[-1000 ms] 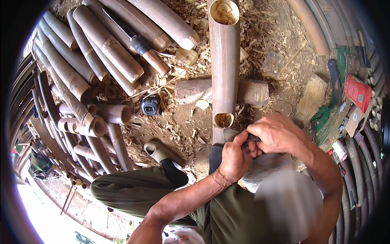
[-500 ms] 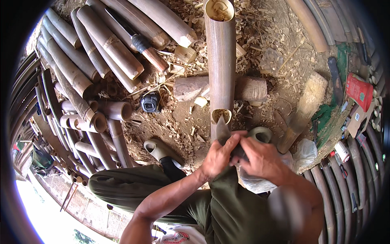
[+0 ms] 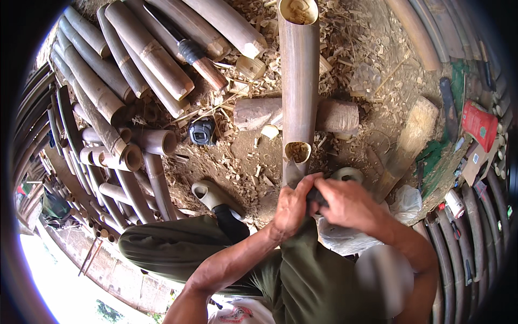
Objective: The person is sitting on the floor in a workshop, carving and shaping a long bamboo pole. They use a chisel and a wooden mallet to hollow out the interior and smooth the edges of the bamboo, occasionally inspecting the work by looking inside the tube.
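Left hand (image 3: 291, 208): my fingers grasp the bladed tool (image 3: 293, 173) behind its blade, likely to guide the tip.
Right hand (image 3: 345, 201): my fingers curl around the tool's dark handle, probably to supply force.
Blade: grey, tapered, tip at the near rim of the lower opening (image 3: 298, 152); contact depth cannot be told.
Bamboo pole (image 3: 300, 81): directly ahead of me, laid across the log (image 3: 339, 115) between its left and right ends; the log likely props it off the ground.
Pole surface: smooth, brown-grey, rounded, faintly streaked lengthwise.
Openings: two oval cuts with pale rims; the upper opening (image 3: 298, 11) shows a rough tan interior.
Log: stubby, coarse-grained, set crosswise, which probably limits rocking.
Shavings (image 3: 345, 59): pale, curled chips, scattered beyond the log's far edge.
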Tool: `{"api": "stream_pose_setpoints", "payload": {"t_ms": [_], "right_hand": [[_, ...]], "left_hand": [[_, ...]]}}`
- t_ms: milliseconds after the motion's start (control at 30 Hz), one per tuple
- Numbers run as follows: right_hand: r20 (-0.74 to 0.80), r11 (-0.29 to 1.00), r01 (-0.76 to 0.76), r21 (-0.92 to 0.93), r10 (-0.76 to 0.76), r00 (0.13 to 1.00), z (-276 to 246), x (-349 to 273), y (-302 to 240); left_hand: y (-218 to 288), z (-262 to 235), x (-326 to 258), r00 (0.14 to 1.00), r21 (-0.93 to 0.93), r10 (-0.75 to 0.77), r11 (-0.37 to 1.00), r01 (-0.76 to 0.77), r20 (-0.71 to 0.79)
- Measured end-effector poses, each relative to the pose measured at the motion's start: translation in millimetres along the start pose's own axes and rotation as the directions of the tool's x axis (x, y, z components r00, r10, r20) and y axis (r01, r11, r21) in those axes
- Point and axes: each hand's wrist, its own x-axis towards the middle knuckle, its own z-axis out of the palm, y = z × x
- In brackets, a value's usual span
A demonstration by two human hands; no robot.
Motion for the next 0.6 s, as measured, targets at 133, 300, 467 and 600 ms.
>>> {"api": "stream_pose_setpoints", "payload": {"t_ms": [133, 300, 467, 600], "right_hand": [[-0.135, 1.000, -0.020, 0.007, 0.021, 0.991, 15, -15, -14], [-0.079, 0.888, -0.037, -0.458, 0.001, 0.997, -28, -6, -14], [0.147, 0.968, 0.045, -0.247, -0.009, 0.989, -48, 16, -5], [0.113, 0.989, 0.008, -0.146, 0.009, 0.994, -39, 13, -5]], "left_hand": [[3, 1, -10, 0.993, 0.162, 0.115, 0.981, -0.110, -0.018], [-4, 22, 23, 0.962, -0.653, -0.160, 0.708, 0.268, 0.222], [-14, 24, 26, 0.952, -0.757, -0.165, 0.578, 0.304, 0.257], [-10, 17, 19, 0.959, -0.652, -0.262, 0.710, 0.266, 0.106]]}}
